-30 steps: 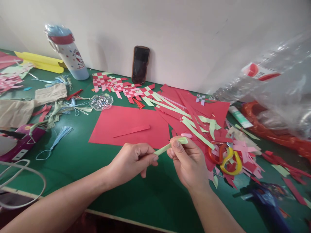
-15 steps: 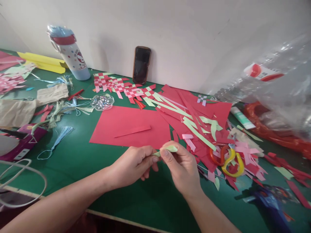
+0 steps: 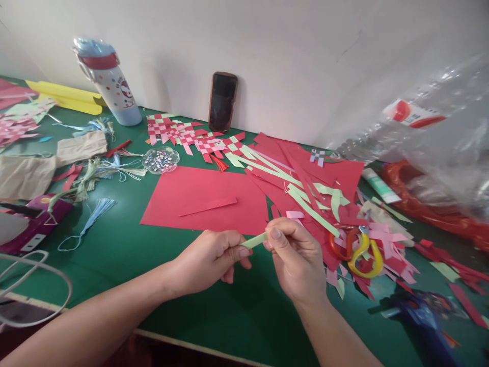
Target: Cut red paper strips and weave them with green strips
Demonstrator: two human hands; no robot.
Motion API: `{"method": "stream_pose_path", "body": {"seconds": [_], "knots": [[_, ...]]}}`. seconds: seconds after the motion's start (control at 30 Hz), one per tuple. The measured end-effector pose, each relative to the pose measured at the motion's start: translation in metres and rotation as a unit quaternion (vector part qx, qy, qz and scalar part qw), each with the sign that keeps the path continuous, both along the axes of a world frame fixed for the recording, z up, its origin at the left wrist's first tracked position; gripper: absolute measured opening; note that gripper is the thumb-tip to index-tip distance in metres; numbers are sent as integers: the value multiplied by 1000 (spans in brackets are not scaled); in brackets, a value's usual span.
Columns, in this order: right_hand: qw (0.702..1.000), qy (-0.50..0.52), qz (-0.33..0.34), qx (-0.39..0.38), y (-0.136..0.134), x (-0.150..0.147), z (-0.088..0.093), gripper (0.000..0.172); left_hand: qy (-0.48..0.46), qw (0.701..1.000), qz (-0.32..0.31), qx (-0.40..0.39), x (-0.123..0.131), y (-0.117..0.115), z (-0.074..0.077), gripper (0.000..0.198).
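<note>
while the left hand [image 3: 214, 260] pinches a pale green paper strip [image 3: 255, 240] between thumb and forefinger, the right hand [image 3: 296, 260] grasps it farther along with thumb and bent fingers. the strip hangs above the green tabletop [image 3: 237, 316], a short stretch bare between the two grips; the rest is hidden in the hands, so i cannot tell whether it is folded there.

the likeliest trouble is in that bare stretch: a hard or uneven pull could tear the thin paper, and a twist of either hand could put a crooked crease in it. a loose pinch might let it slip, and among the loose pale green strips [image 3: 313, 210] nearby it would be easy to mistake for another.

the scissors [image 3: 359, 251], with one red handle and one yellow, lie in scraps just beside the right hand, where a sideways swing could catch them. a narrow red strip [image 3: 208, 206] rests on the red paper sheet [image 3: 198, 183], and with nothing visibly holding it, a brushing knuckle could shift it.
</note>
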State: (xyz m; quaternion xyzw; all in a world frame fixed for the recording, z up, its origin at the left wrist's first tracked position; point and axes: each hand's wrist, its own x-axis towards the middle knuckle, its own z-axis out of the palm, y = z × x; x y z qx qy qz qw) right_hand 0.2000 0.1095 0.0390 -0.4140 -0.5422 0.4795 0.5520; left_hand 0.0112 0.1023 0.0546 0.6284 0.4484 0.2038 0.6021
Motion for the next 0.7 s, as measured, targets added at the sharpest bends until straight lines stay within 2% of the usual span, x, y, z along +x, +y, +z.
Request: {"method": "stream_pose_path", "body": {"seconds": [0.17, 0.3, 0.37, 0.5, 0.6, 0.7], "knots": [[1000, 22, 5, -15, -2, -1, 1, 23, -6, 1000, 1, -3, 1, 2, 1, 31], [993, 1, 89, -79, -6, -4, 7, 13, -24, 999, 10, -26, 1, 3, 1, 31], [991, -29, 108, -72, -6, -6, 10, 15, -30, 999, 9, -31, 0, 3, 1, 32], [997, -50, 45, -45, -4, -6, 8, 21, -23, 999, -2, -27, 0, 2, 2, 28], [998, -20, -11, -57, 0, -2, 3, 20, -5, 1000, -2, -9, 0, 3, 4, 27], [997, -3, -36, -70, 2, 0, 1, 21, 14, 1000, -3, 10, 0, 3, 6, 30]]}}
